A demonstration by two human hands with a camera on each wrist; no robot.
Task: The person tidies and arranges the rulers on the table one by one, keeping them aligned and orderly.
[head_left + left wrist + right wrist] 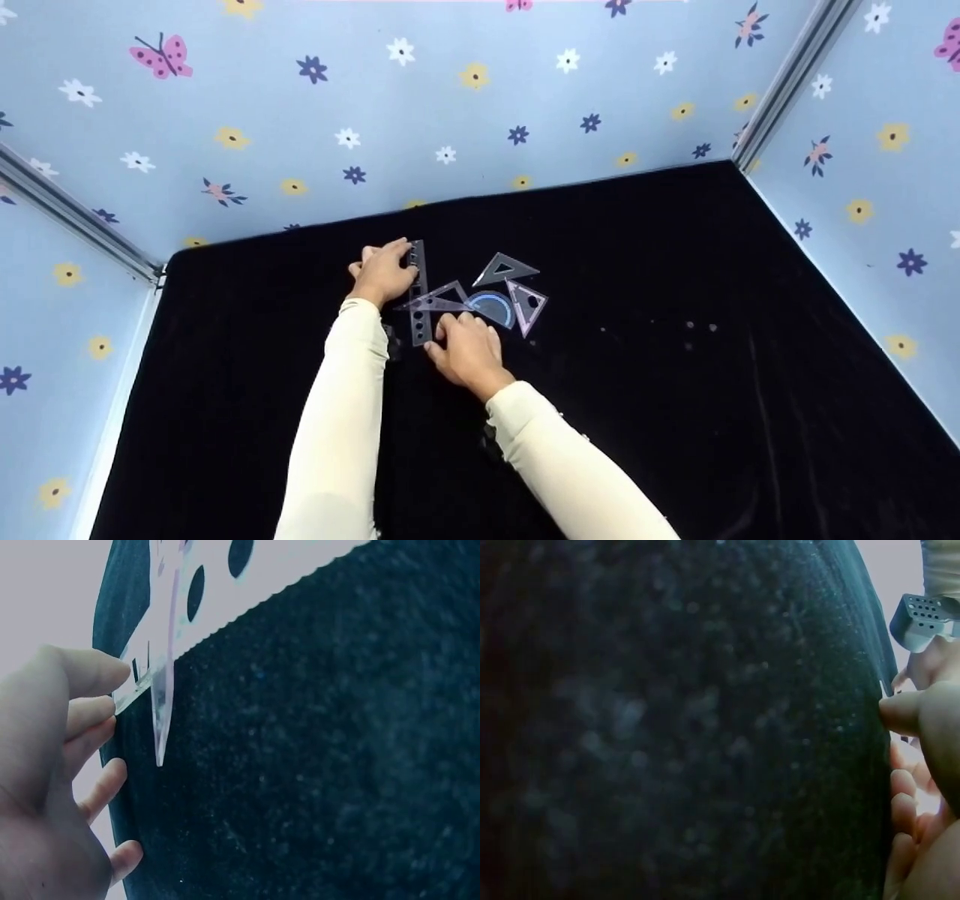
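The patterned wall rises beyond both hands, and the black cloth spreads beneath and around them. The left hand pinches the far end of the ruler between thumb and forefinger, its other fingers loosely spread; the right hand is bent at the fingers, thumb at the ruler's near corner, though whether it grips there I cannot tell. The clear ruler stretches between the two hands; it looks light, thin, fairly stiff and smooth, so probably slick, and a hard bend might crack it. The ends or long edges seem the best hold, since flat on cloth it offers little to get under. A pinkish set square crosses it between the hands, apparently on top, and is the chief obstacle to a clean lift. Another set square lies right of the right hand's fingers, and a clear set square beyond them. The blue-marked protractor sits just past those fingertips, hemming them in.
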